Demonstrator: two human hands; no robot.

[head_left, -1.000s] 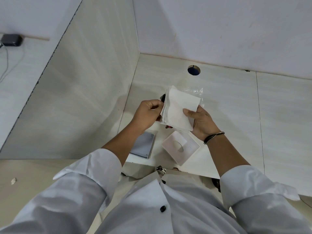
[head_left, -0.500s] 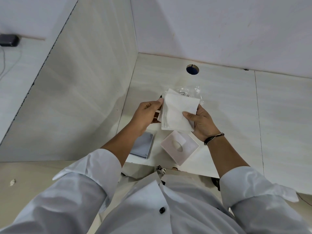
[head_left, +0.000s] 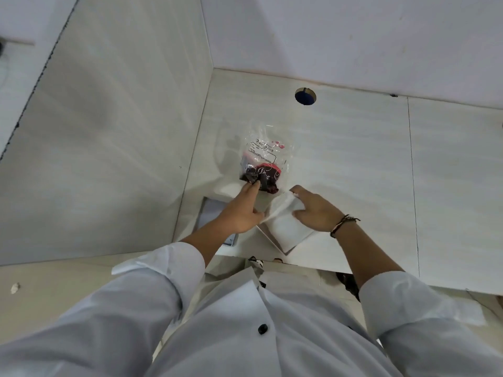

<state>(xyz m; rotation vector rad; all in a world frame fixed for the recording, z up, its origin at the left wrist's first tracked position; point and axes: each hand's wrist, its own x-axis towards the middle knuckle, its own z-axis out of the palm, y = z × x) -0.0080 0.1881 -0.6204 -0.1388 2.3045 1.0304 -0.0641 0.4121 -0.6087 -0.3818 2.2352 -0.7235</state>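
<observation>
Left grip (head_left: 242, 210), fingers straight, touches the tissue packet (head_left: 265, 161) lying lengthwise just up-frame; right grip (head_left: 315, 210) clasps the napkin stack (head_left: 285, 227).

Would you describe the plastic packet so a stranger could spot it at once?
On the counter, below the round blue hole, it lies where the left hand reaches. The clear packet alone holds something dark red; the tissues beside it are white.

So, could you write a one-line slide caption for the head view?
Right hand holds a white tissue stack over the desk while left hand touches the clear wrapper.
</observation>
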